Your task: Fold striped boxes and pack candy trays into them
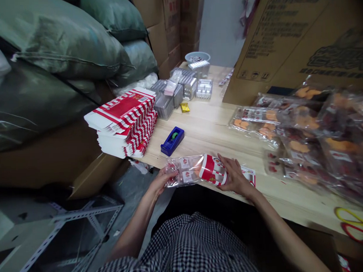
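We're pinching the likely light, slick pack point(185, 172) with our left hand point(161, 182), our curled right hand point(235, 177) cupping the sleeve point(211, 170), probably the firmest hold.

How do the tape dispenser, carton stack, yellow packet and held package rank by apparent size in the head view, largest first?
1. Carton stack
2. Held package
3. Tape dispenser
4. Yellow packet
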A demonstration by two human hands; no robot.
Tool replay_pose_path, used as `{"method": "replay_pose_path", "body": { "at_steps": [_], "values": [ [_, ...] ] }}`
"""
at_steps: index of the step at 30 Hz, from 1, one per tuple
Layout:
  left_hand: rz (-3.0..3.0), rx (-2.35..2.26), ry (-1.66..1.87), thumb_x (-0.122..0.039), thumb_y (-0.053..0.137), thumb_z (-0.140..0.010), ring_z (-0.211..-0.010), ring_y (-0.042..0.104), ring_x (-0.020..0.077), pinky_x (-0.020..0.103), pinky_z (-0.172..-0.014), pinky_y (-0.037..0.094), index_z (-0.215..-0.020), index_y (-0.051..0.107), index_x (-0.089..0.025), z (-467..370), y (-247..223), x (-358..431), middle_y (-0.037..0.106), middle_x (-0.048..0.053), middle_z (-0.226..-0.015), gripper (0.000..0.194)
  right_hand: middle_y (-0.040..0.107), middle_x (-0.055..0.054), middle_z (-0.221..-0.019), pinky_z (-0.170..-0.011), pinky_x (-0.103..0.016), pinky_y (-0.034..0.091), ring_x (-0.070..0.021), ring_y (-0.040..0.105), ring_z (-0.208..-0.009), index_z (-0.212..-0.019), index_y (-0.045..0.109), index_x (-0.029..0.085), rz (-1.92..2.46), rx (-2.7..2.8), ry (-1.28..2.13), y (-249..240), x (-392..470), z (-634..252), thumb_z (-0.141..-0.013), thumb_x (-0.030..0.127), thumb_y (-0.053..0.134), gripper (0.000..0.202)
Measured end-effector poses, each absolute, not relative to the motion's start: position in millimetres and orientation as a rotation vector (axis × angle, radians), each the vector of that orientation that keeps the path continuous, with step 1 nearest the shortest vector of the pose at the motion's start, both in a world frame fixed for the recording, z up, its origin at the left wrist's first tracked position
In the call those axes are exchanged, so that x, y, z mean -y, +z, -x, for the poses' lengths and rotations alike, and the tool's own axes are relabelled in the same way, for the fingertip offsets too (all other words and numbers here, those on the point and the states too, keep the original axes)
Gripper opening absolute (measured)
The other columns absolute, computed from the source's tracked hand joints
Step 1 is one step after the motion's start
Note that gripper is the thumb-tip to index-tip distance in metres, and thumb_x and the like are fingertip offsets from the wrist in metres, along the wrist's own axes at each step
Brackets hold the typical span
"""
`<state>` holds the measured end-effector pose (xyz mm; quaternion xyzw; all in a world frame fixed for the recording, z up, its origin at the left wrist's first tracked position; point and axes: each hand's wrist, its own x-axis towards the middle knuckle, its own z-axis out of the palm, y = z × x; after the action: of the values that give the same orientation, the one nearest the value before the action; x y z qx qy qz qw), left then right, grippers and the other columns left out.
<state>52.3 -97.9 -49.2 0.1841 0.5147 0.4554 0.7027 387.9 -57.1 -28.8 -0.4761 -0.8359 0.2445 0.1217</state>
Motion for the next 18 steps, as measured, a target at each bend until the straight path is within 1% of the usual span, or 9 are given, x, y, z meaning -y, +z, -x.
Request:
{"method": "replay_pose_path", "body": {
  "at_steps": [3,5,8,11,13,15,16,18],
  "values": [
    [-0.506,-1.133,0.929,-0.021,0.088,-0.061,-0.067,0.071,0.0158,0.024,-0.065,0.056,-0.102,0.072,-0.010,-49,-46,90,0.077,0.008,-0.088,0.046,0.035,-0.011,-0.151,-0.119,-0.059,-0.001,-0.0341,0.030,-0.143,-0.158,-0.001,0.032,1.369,2.490,0.715,-25,60,-385,-0.065,0.035,0.077,0.121],
    [-0.539,-1.093,0.872,-0.022,0.088,-0.061,-0.068,0.071,0.0169,0.025,-0.066,0.056,-0.101,0.072,-0.010,-51,-41,84,0.077,0.009,-0.089,0.045,0.035,-0.011,-0.151,-0.119,-0.059,-0.001,-0.0342,0.029,-0.144,-0.158,-0.001,0.032,1.368,2.510,0.725,-23,61,-384,-0.065,0.035,0.076,0.121],
    [-0.567,-1.007,0.828,-0.023,0.088,-0.062,-0.078,0.073,0.0203,0.029,-0.073,0.057,-0.109,0.071,-0.012,-59,-32,73,0.076,0.011,-0.097,0.051,0.036,-0.012,-0.150,-0.119,-0.058,0.000,-0.0345,0.029,-0.143,-0.158,0.002,0.033,1.385,2.509,0.691,-23,61,-385,-0.064,0.035,0.077,0.120],
    [-0.612,-0.983,0.861,-0.024,0.087,-0.064,-0.075,0.072,0.0186,0.026,-0.066,0.055,-0.116,0.068,-0.015,-65,-28,66,0.076,0.010,-0.100,0.057,0.038,-0.011,-0.149,-0.119,-0.059,0.004,-0.0350,0.033,-0.141,-0.158,0.004,0.033,1.401,2.464,0.686,-23,59,-389,-0.064,0.036,0.078,0.119],
    [-0.638,-1.005,0.937,-0.024,0.087,-0.064,-0.069,0.070,0.0158,0.022,-0.061,0.052,-0.112,0.070,-0.015,-63,-27,65,0.076,0.008,-0.095,0.051,0.038,-0.011,-0.149,-0.119,-0.059,0.007,-0.0349,0.035,-0.140,-0.158,0.004,0.033,1.400,2.408,0.710,-21,58,-394,-0.064,0.037,0.078,0.119],
    [-0.638,-1.017,0.986,-0.024,0.086,-0.065,-0.067,0.069,0.0145,0.021,-0.059,0.051,-0.104,0.071,-0.014,-58,-28,66,0.076,0.006,-0.090,0.043,0.037,-0.010,-0.150,-0.119,-0.059,0.009,-0.0345,0.035,-0.140,-0.158,0.003,0.033,1.397,2.359,0.727,-19,57,-398,-0.066,0.037,0.078,0.119],
    [-0.631,-1.011,0.980,-0.024,0.086,-0.066,-0.067,0.069,0.0149,0.021,-0.060,0.052,-0.103,0.071,-0.014,-54,-29,67,0.076,0.006,-0.089,0.040,0.037,-0.010,-0.151,-0.119,-0.059,0.009,-0.0344,0.034,-0.140,-0.158,0.002,0.034,1.393,2.349,0.733,-18,57,-399,-0.066,0.038,0.078,0.119],
    [-0.612,-0.968,0.905,-0.023,0.085,-0.068,-0.070,0.071,0.0171,0.024,-0.064,0.055,-0.107,0.069,-0.014,-47,-32,66,0.076,0.008,-0.092,0.043,0.036,-0.010,-0.151,-0.119,-0.060,0.007,-0.0348,0.034,-0.140,-0.158,0.000,0.034,1.382,2.366,0.752,-16,57,-400,-0.066,0.039,0.079,0.121]
  ]
}}
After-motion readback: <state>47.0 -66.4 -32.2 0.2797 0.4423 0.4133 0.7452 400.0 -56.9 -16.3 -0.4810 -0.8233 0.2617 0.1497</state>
